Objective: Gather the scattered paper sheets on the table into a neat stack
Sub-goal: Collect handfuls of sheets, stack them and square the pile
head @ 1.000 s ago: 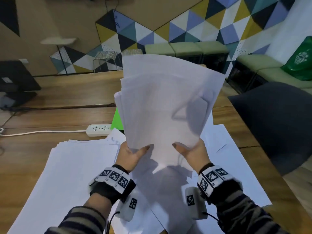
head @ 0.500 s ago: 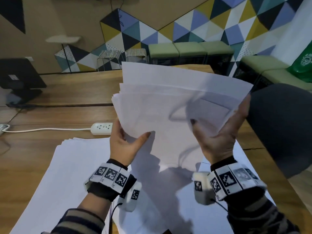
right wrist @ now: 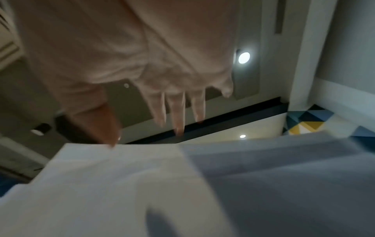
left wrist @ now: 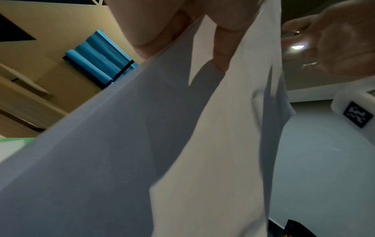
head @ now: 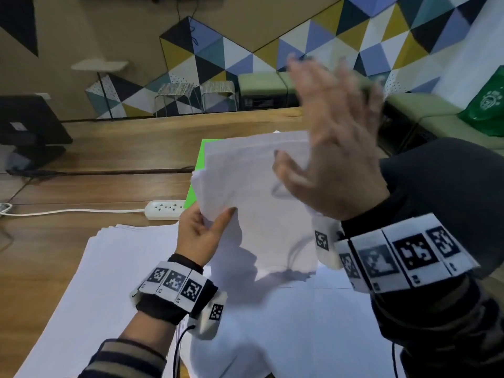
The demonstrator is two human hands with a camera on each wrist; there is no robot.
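My left hand [head: 203, 230] pinches the lower left corner of a bundle of white paper sheets [head: 253, 192] held up above the table; the left wrist view shows its fingers [left wrist: 223, 46] curled round the sheets [left wrist: 142, 144]. My right hand [head: 332, 148], blurred, stands with straight spread fingers at the bundle's right edge, its thumb against the paper. In the right wrist view its fingers [right wrist: 178, 112] hang straight above the sheets' top edge [right wrist: 142, 160]. More white sheets [head: 114, 282] lie spread flat on the wooden table [head: 114, 148] beneath.
A green sheet [head: 200, 170] shows behind the held bundle. A white power strip [head: 165, 210] with its cable lies left of it. A black monitor stand [head: 30, 132] sits far left, a dark chair back [head: 450, 197] at the right.
My right hand has let go of the bundle's lower edge and risen along its right side with fingers spread. The bundle has dropped lower and the left hand keeps its hold.
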